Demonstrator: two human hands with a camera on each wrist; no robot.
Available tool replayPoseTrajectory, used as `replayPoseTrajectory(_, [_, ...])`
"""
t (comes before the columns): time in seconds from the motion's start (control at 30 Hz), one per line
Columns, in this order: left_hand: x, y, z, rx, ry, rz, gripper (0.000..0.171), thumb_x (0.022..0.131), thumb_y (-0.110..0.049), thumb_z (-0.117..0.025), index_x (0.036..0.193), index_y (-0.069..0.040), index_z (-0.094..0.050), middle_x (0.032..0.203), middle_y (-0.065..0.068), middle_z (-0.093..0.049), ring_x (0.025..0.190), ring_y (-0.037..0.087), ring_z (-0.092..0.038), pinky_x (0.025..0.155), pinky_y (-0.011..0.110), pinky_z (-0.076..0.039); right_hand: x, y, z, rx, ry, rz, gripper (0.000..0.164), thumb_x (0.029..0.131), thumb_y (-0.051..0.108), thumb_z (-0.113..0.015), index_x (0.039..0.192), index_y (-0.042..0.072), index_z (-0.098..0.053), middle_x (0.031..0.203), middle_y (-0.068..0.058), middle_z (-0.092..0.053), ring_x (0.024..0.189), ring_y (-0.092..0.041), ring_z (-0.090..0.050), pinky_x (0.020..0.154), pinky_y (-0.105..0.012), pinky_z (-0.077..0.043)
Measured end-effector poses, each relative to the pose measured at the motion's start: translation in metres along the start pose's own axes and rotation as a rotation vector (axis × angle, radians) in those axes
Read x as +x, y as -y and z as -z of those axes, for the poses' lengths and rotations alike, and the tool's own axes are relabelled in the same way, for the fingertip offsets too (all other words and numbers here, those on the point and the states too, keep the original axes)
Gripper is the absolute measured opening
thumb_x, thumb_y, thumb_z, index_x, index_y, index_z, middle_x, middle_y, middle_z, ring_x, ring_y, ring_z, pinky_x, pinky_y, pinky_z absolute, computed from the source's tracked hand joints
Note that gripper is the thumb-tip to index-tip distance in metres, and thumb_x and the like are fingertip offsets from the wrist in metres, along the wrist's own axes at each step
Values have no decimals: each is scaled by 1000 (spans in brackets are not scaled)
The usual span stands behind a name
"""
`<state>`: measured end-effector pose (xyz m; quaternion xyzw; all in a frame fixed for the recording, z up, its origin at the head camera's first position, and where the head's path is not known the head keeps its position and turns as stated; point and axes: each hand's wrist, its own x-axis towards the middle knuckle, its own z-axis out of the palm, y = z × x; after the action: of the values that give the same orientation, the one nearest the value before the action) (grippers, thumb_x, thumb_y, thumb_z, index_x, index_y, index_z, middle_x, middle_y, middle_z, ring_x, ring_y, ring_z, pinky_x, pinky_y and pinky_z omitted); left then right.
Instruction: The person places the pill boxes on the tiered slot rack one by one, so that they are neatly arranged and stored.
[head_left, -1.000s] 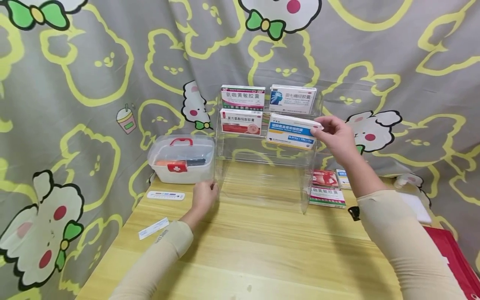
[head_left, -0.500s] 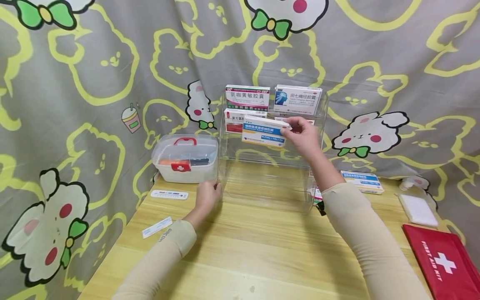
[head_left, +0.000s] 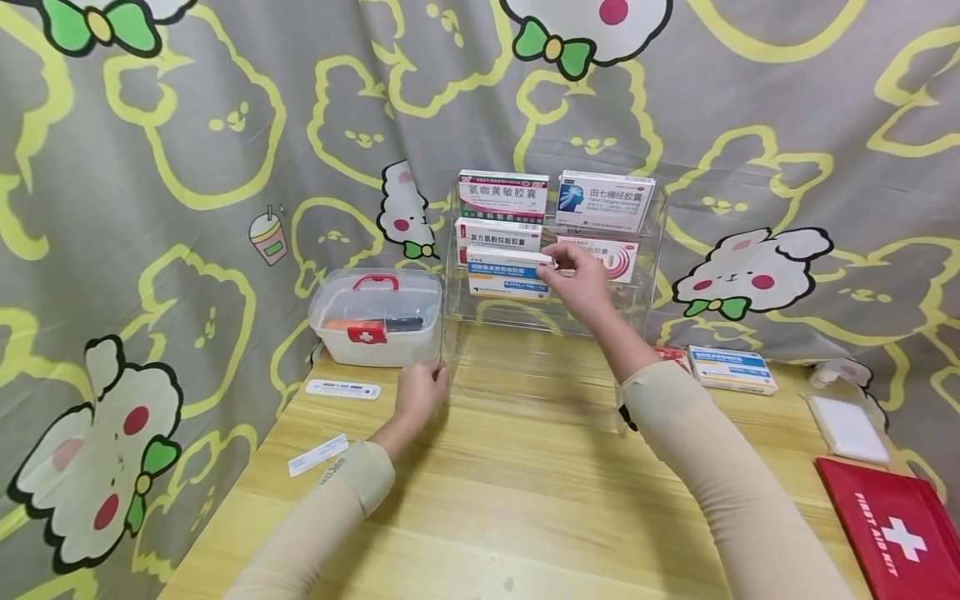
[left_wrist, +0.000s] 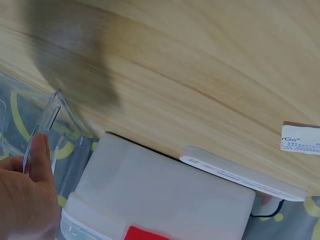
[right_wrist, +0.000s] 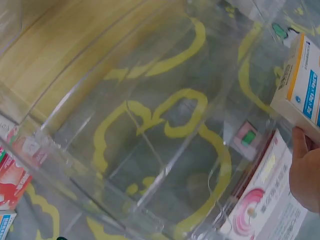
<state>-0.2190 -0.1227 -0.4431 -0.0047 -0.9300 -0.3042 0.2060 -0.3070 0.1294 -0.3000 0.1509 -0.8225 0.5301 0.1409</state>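
My right hand (head_left: pixel 581 283) pinches the right end of a white, blue and yellow medicine box (head_left: pixel 501 287). This box overlaps the lower part of a red-and-white medicine box (head_left: pixel 480 235) on the left of a clear tiered display rack (head_left: pixel 525 392). In the right wrist view, fingertips press the box's end (right_wrist: pixel 287 95), above a box with pink rings (right_wrist: pixel 265 200). My left hand (head_left: pixel 420 392) grips the rack's left side edge, thumb and fingers around the clear panel (left_wrist: pixel 49 117). The top tier bears a green-and-pink box (head_left: pixel 502 198) and a white-and-blue box (head_left: pixel 606 202).
A lidded first-aid box (head_left: pixel 375 321) stands left of the rack, with a white test strip (head_left: pixel 343 389) and a paper packet (head_left: pixel 318 455) before it. On the right lie another blue medicine box (head_left: pixel 731 368), a white pad (head_left: pixel 849 427) and a red first-aid pouch (head_left: pixel 892 533).
My right hand has carried the blue-and-yellow box leftward across the rack, uncovering the pink-ringed box behind. My left hand stays at the rack's edge. The head view has shifted slightly.
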Motion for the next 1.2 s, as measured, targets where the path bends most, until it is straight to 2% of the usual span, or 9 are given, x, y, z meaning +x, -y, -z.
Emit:
replayPoseTrajectory(0.2, [0, 0, -1, 5, 17, -9, 16, 86, -9, -63, 71, -6, -68, 65, 4, -65, 59, 18, -53, 57, 34, -48, -2, -1, -16, -29, 26, 28, 27, 83, 14, -70, 108, 5, -64, 109, -10, -61, 98, -22, -58, 87, -34, -48])
replayPoseTrajectory(0.33, [0, 1, -3, 11, 23, -14, 20, 87, -10, -62, 67, -9, -65, 63, 3, -62, 58, 18, -51, 55, 32, -46, -3, -4, -24, -32, 62, 3, 25, 84, 16, -70, 107, 7, -64, 110, -7, -60, 97, -21, -59, 82, -34, -50])
replayPoseTrajectory(0.5, [0, 2, -2, 5, 29, 1, 17, 87, -10, -62, 71, -8, -67, 65, 4, -64, 59, 18, -52, 57, 34, -48, -3, -9, -29, -72, 100, -28, 28, 84, 20, -70, 110, 10, -64, 109, -5, -62, 98, -20, -59, 76, -33, -51])
replayPoseTrajectory(0.67, [0, 3, -2, 13, 25, 8, 16, 87, -10, -63, 71, -7, -67, 66, 5, -65, 60, 19, -53, 58, 35, -49, -4, -9, -29, -134, 145, -4, 26, 86, 18, -68, 109, 10, -65, 106, -8, -65, 97, -22, -60, 79, -36, -50])
replayPoseTrajectory(0.77, [-1, 2, -1, 12, 18, 13, 15, 86, -10, -64, 73, -6, -69, 68, 7, -66, 61, 20, -55, 58, 36, -49, -4, -8, -25, -259, 186, 70, 27, 89, 20, -65, 114, 11, -66, 111, -7, -64, 97, -21, -61, 81, -36, -50])
replayPoseTrajectory(0.83, [-1, 2, 0, 12, 14, 16, 14, 86, -9, -64, 74, -6, -69, 69, 7, -67, 61, 20, -56, 59, 36, -50, -3, -6, -22, -367, 202, 138, 28, 91, 22, -63, 117, 12, -66, 110, -6, -62, 91, -22, -60, 78, -36, -50])
replayPoseTrajectory(0.93, [-1, 1, 0, 12, 9, 18, 14, 86, -9, -64, 73, -5, -69, 68, 8, -67, 61, 20, -56, 59, 37, -50, -2, -2, -20, -548, 195, 264, 28, 91, 22, -61, 118, 14, -67, 99, -8, -58, 79, -23, -54, 70, -37, -47])
replayPoseTrajectory(1.03, [-1, 1, 0, 16, 10, 12, 16, 86, -9, -64, 70, -6, -67, 65, 7, -65, 59, 20, -54, 58, 36, -48, -2, 2, -20, -674, 175, 340, 27, 92, 20, -60, 116, 13, -68, 90, -10, -58, 70, -25, -51, 64, -39, -46])
replayPoseTrajectory(1.2, [-1, 1, -2, 22, -1, -2, 18, 85, -7, -64, 67, -7, -65, 62, 5, -63, 58, 19, -52, 56, 36, -47, 0, 6, -24, -857, 195, 323, 26, 97, 20, -52, 117, 13, -66, 88, -11, -62, 67, -27, -54, 61, -41, -48])
